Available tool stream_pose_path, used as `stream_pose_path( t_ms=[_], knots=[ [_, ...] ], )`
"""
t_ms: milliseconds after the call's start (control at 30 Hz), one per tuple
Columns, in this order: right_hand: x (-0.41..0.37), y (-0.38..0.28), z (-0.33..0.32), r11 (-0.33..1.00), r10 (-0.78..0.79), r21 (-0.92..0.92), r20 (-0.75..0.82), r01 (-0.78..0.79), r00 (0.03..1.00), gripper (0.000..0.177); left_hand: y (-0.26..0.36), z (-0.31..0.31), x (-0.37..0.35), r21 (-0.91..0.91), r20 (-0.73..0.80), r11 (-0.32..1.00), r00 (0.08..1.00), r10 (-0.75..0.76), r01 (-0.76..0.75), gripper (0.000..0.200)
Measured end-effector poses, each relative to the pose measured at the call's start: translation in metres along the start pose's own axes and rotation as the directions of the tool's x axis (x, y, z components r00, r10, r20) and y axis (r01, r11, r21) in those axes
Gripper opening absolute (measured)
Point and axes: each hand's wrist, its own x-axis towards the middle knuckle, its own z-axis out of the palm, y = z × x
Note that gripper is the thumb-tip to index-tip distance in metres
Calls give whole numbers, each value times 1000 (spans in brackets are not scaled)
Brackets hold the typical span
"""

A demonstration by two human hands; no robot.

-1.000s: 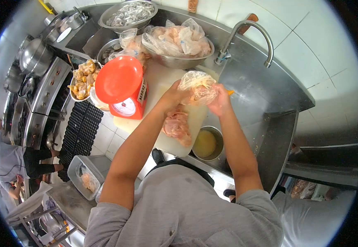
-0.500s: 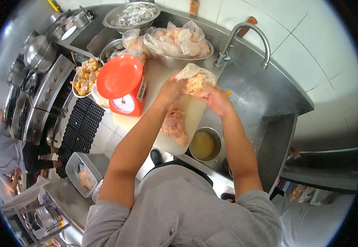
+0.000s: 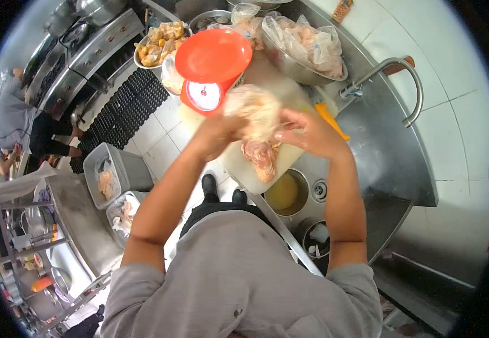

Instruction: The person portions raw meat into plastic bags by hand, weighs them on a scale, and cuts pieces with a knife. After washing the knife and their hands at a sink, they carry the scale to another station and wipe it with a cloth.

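Observation:
My left hand (image 3: 220, 135) grips a clear plastic bag of pale raw meat (image 3: 254, 107) by its left side, raised over the white cutting board (image 3: 239, 174). At the bag's right edge is my right hand (image 3: 315, 134), fingers stretched out and apart, fingertips right at the plastic. The bag is blurred by motion. Below it on the board lies a piece of raw chicken (image 3: 261, 160). A red kitchen scale (image 3: 213, 56) with a white dial stands just beyond my left hand, its pan bare. An orange-handled knife (image 3: 331, 120) lies right of the board.
A metal bowl of bagged meat (image 3: 306, 48) stands behind the board, left of the faucet (image 3: 388, 65). A pot of yellowish liquid (image 3: 284, 194) sits in the sink. Yellow bagged pieces fill a bowl (image 3: 160, 42). Grey bins (image 3: 134, 166) stand lower left; another person (image 3: 16, 121) is far left.
The bag has moved left, towards the scale, with my left hand. My right hand's fingers have spread at its edge. The camera view has turned, bringing the knife and the sink drain into sight.

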Motion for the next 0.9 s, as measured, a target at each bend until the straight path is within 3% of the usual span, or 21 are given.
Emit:
stream_pose_path(
  t_ms=[67, 167, 233, 333, 367, 400, 433, 467, 500, 533, 567, 667, 700, 733, 767, 800, 833, 867, 900],
  knots=[
    [4, -3, -15, 993, -51, 109, 4, 51, 999, 32, 7, -35, -31, 1, -96, 998, 994, 57, -57, 44],
    [6, 28, -34, 999, -2, 43, -278, 15, 961, 33, 8, -89, -85, -10, -323, 983, 931, 172, -185, 42],
    [1, 64, -42, 997, 73, 27, -302, -69, 950, 33, 12, -118, -128, -4, -490, 969, 845, 214, -247, 41],
    [-20, 76, -57, 975, 182, -54, -365, -216, 913, 37, 5, -146, -170, 45, -730, 960, 647, 221, -278, 38],
    [-30, 81, -63, 942, 312, 11, -397, -335, 863, 39, -16, -177, -190, 61, -709, 949, 656, 259, -308, 34],
    [-27, 61, -58, 891, 420, 70, -507, -449, 753, 43, -62, -260, -226, 79, -668, 959, 699, 255, -273, 35],
    [-30, 110, -77, 914, 375, 86, -547, -396, 748, 39, -71, -262, -243, 39, -787, 948, 575, 224, -316, 34],
    [-33, 175, -107, 958, 286, 164, -511, -234, 811, 45, -94, -298, -268, 176, -852, 980, 484, 201, -96, 32],
    [-29, 178, -113, 928, 363, 154, -582, -339, 728, 49, -91, -287, -269, 20, -918, 945, 367, 147, -328, 28],
    [-29, 202, -135, 910, 415, 252, -545, -329, 728, 51, -74, -260, -270, 17, -956, 934, 266, 120, -358, 29],
    [-24, 203, -139, 905, 426, 269, -533, -331, 731, 52, -75, -268, -282, -38, -947, 894, 302, 111, -447, 24],
    [-26, 206, -157, 887, 448, 362, -519, -288, 728, 56, -137, -386, -368, -15, -975, 872, 202, 96, -489, 26],
    [-26, 240, -165, 913, 381, 344, -530, -219, 758, 54, -122, -370, -381, 256, -906, 960, 318, 279, -111, 23],
    [-33, 224, -156, 978, 180, 180, -500, -101, 847, 52, -106, -353, -392, 563, -791, 798, 419, 447, 212, 23],
    [-37, 212, -155, 945, 290, 290, -516, -154, 806, 49, -113, -379, -405, 134, -833, 931, 471, 291, -339, 35],
    [-37, 209, -151, 952, 294, 253, -615, -170, 732, 47, -89, -362, -412, 38, -547, 878, 725, 418, -478, 48],
    [-34, 220, -162, 941, 269, 37, -688, -337, 674, 42, -95, -403, -437, -270, -552, 852, 797, 245, -449, 52],
    [-31, 191, -153, 955, 284, 158, -735, -251, 616, 36, -101, -439, -462, -552, -538, 728, 841, 63, -407, 57],
    [-26, 198, -162, 934, 293, 113, -788, -340, 541, 35, -92, -420, -457, -195, -839, 944, 544, -21, -265, 58]
  ],
)
